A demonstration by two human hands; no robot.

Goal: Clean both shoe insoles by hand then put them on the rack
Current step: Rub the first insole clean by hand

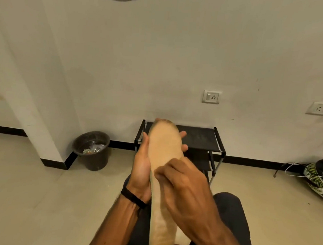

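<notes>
A tan shoe insole point(165, 146) stands lengthwise in front of me, toe end up and pale underside facing me. My left hand point(143, 165) cups it from behind and the left, with fingertips showing past its right edge. My right hand point(183, 184) lies across the insole's middle with the fingers pressed flat on its surface. A black band is on my left wrist. Behind the insole against the wall stands the black shoe rack point(200, 139), its top shelf bare. I see only one insole.
A dark bin point(92, 149) holding rubbish sits by the wall corner on the left. A patterned helmet point(320, 179) with cables lies on the floor at the right. Wall sockets point(211, 97) are above the rack. My dark-trousered knees are below.
</notes>
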